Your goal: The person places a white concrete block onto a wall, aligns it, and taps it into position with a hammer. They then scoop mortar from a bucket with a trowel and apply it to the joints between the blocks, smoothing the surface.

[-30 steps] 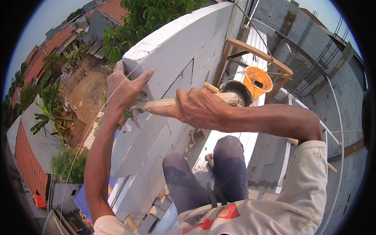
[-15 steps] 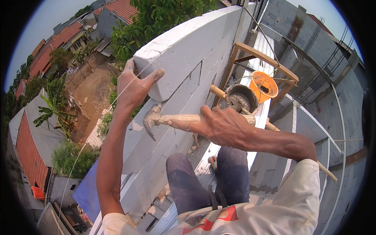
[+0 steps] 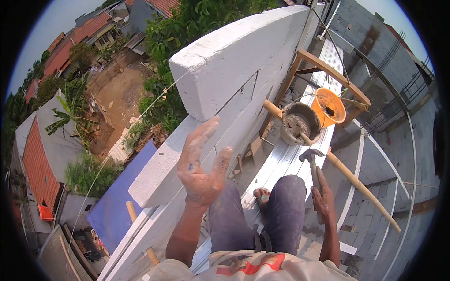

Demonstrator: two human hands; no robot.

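Observation:
My left hand [image 3: 200, 168] is raised with fingers apart and nothing in it, in front of the white block wall [image 3: 225, 110]. The wall's upper block [image 3: 194, 89] ends just beyond my fingertips, and a lower block [image 3: 159, 171] sticks out farther to the left. A taut string [image 3: 154, 104] runs past the upper block's end. Down on the right, my right hand [image 3: 323, 201] is closed around the wooden handle of a claw hammer [image 3: 312, 159]. The hammer's metal head points up, close to the bucket of grey mortar [image 3: 295, 126].
An orange bucket [image 3: 329, 107] stands beside the mortar bucket on a ridged white metal walkway [image 3: 276, 161]. A wooden frame [image 3: 335, 75] crosses it farther back. A bamboo pole [image 3: 365, 192] juts out at right. Past the wall, a deep drop leads to roofs and bare ground [image 3: 115, 98].
My left hand has let go of the upper block's end and moved down and right. My right hand has carried the hammer from beside the wall down to the right.

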